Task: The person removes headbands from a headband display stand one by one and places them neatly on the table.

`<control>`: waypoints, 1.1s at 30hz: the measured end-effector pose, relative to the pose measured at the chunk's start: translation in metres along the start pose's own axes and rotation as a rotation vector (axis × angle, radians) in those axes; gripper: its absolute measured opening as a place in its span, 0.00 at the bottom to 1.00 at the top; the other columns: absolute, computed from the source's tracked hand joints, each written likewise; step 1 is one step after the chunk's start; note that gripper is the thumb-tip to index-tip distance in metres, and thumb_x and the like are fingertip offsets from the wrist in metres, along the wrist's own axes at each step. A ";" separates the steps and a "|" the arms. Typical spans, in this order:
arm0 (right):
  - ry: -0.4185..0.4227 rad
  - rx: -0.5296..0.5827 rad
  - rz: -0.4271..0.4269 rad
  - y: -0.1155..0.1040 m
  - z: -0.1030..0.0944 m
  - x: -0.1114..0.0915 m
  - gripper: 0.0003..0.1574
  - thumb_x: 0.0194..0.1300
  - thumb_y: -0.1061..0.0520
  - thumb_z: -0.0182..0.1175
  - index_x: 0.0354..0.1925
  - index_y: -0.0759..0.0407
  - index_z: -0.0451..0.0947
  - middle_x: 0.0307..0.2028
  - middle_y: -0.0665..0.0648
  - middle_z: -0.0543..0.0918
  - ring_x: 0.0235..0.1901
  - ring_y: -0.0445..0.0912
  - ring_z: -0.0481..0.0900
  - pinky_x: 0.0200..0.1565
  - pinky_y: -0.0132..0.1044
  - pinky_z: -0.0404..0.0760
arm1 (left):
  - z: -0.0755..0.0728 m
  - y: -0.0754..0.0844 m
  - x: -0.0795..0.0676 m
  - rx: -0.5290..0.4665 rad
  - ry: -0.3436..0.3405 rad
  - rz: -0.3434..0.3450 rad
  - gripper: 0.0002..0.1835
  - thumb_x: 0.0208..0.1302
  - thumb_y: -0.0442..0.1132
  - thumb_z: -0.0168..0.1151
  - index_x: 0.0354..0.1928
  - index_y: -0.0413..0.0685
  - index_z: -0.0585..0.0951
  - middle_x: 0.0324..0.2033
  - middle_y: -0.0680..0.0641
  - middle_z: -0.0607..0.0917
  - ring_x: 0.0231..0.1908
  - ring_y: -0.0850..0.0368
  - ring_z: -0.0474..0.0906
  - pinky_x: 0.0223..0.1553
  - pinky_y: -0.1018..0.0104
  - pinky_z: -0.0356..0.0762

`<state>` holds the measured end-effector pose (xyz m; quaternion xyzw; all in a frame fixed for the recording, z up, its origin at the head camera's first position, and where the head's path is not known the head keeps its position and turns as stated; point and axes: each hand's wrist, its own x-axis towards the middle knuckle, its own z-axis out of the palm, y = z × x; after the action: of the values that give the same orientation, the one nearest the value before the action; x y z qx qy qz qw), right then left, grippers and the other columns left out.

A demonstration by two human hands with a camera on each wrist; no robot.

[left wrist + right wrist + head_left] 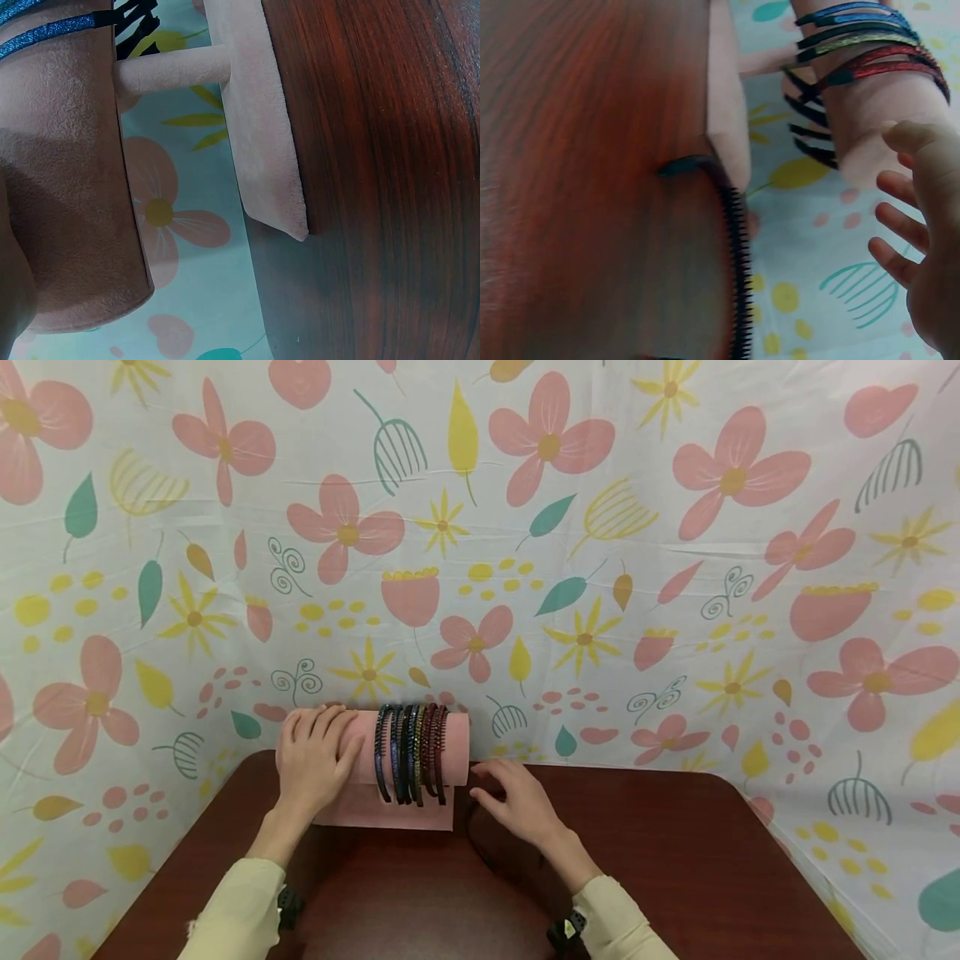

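A pink plush headband stand (386,822) has a thick horizontal roll (67,180) on a short post above a flat base (262,135). Several glittery headbands (408,756) in blue, black, yellowish and red sit side by side over the roll's right half. My left hand (315,760) rests on the roll's left end, its fingers laid over the top and the thumb spread along the front. Just off the right end is my right hand (517,802), fingers loosely bent and holding nothing. Below it, a dark toothed headband (739,277) lies on the table beside the base.
The dark reddish wooden table (637,852) has rounded far corners. Right behind it hangs a white cloth (480,577) printed with flowers and leaves, which also runs along both sides. The stand is close to the cloth at the table's far left.
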<state>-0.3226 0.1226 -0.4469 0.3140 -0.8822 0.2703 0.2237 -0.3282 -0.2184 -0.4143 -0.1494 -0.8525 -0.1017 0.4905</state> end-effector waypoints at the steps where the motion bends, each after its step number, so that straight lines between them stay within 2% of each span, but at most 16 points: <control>1: 0.031 -0.001 -0.018 -0.001 -0.002 0.002 0.19 0.66 0.48 0.65 0.53 0.50 0.80 0.48 0.48 0.83 0.50 0.46 0.79 0.48 0.44 0.81 | 0.000 0.000 0.000 0.000 -0.001 0.000 0.27 0.71 0.58 0.45 0.57 0.49 0.82 0.55 0.42 0.82 0.59 0.39 0.73 0.68 0.40 0.59; 4: 0.107 0.010 -0.072 -0.004 -0.008 0.007 0.20 0.65 0.50 0.66 0.53 0.53 0.80 0.48 0.50 0.83 0.50 0.47 0.79 0.49 0.46 0.81 | 0.000 0.000 0.000 0.002 -0.004 0.001 0.27 0.71 0.59 0.45 0.56 0.49 0.82 0.55 0.42 0.82 0.59 0.40 0.73 0.67 0.39 0.60; 7: 0.137 0.019 -0.102 -0.007 -0.014 0.013 0.21 0.65 0.50 0.66 0.55 0.54 0.79 0.49 0.51 0.83 0.50 0.47 0.79 0.50 0.46 0.80 | 0.001 -0.001 0.000 0.004 0.003 0.002 0.28 0.71 0.59 0.45 0.56 0.49 0.82 0.55 0.42 0.82 0.59 0.40 0.73 0.68 0.40 0.60; 14: 0.124 0.023 -0.107 -0.016 -0.023 0.027 0.23 0.65 0.46 0.65 0.56 0.51 0.79 0.51 0.49 0.81 0.53 0.47 0.77 0.55 0.47 0.78 | 0.000 -0.001 0.000 0.004 -0.017 -0.007 0.28 0.72 0.60 0.43 0.57 0.50 0.81 0.56 0.42 0.82 0.60 0.40 0.73 0.70 0.42 0.56; 22: 0.139 0.006 -0.200 -0.025 -0.028 0.041 0.23 0.64 0.48 0.67 0.55 0.54 0.79 0.49 0.52 0.81 0.50 0.47 0.77 0.52 0.45 0.77 | 0.001 -0.001 -0.001 0.009 -0.021 -0.012 0.28 0.72 0.60 0.43 0.57 0.50 0.81 0.56 0.42 0.82 0.59 0.40 0.73 0.68 0.40 0.59; 33: 0.135 -0.023 -0.264 -0.031 -0.030 0.054 0.28 0.62 0.47 0.69 0.57 0.55 0.78 0.52 0.54 0.79 0.52 0.50 0.75 0.53 0.46 0.75 | 0.003 -0.002 0.000 0.005 0.017 -0.001 0.29 0.72 0.62 0.43 0.55 0.50 0.82 0.55 0.43 0.82 0.58 0.41 0.73 0.67 0.41 0.59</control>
<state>-0.3328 0.0971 -0.3831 0.4059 -0.8192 0.2491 0.3195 -0.3307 -0.2194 -0.4160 -0.1467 -0.8488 -0.1009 0.4979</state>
